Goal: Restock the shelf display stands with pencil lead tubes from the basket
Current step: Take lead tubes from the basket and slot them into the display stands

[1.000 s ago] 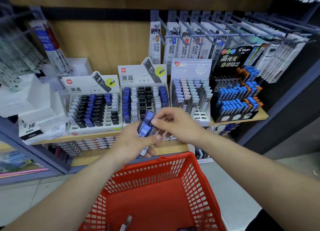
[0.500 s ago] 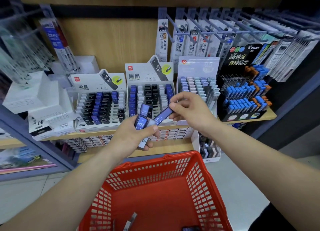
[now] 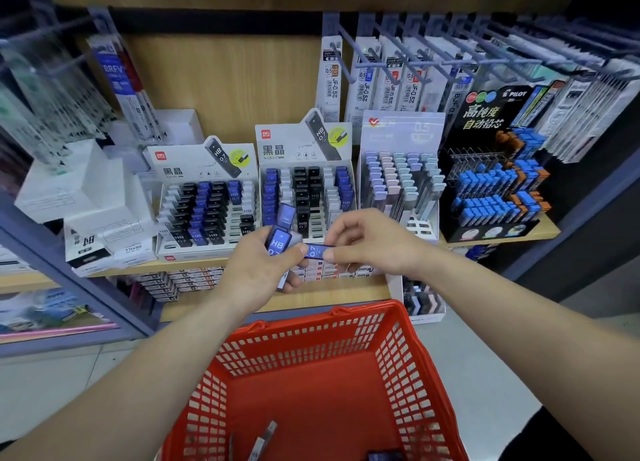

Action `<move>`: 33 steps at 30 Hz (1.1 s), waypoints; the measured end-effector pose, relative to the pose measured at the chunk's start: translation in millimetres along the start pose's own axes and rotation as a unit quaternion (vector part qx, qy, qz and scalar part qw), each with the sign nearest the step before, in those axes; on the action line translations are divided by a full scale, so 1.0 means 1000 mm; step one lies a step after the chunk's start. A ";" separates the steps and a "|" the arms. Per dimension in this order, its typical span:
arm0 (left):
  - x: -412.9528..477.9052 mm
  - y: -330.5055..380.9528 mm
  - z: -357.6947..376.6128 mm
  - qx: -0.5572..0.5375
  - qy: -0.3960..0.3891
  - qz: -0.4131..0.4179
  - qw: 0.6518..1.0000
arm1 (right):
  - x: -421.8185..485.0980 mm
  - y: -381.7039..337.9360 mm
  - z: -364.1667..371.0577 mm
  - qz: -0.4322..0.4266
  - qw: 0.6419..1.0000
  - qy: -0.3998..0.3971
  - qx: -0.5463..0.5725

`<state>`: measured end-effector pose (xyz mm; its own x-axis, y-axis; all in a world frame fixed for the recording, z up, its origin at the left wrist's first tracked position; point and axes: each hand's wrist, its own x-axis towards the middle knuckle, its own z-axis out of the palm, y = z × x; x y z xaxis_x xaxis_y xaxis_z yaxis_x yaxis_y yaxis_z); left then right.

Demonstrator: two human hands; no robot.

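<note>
1. We see the left hand (image 3: 256,270) curled round a small bundle of dark blue plastic pencil lead tubes (image 3: 278,244). Their caps point up toward the shelf, and one label reads HB 0.7.
2. The right hand (image 3: 367,242) pinches a single dark blue lead tube (image 3: 316,251) between thumb and forefinger. It lies roughly level between the hands, its left end meeting the left thumb.
3. Both hands hover above the far rim of the red plastic mesh basket (image 3: 398,349).
4. On the basket floor we make out a few loose tubes (image 3: 265,438), grey and dark.
5. Behind the hands, a white cardboard display stand (image 3: 207,214) and a second white stand (image 3: 308,197) sit side by side on the pale wooden shelf (image 3: 543,230). Both hold rows of black, blue and white tubes.
6. Further right we see a pastel-capped display (image 3: 401,180), then a black display with blue and orange caps (image 3: 495,190).
</note>
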<state>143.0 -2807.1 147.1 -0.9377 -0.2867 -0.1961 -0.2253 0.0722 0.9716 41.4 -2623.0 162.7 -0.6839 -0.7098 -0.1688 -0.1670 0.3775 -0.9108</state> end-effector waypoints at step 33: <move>0.007 -0.013 -0.001 0.011 -0.018 -0.047 0.999 | 0.040 0.029 -0.039 -0.093 0.873 0.304 -0.370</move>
<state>139.6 -2810.8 133.2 -0.9212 -0.2581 -0.2912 -0.3179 0.0679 0.9457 -18.4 -2617.7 143.8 -0.8088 -0.4379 0.3925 -0.5747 0.7300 -0.3697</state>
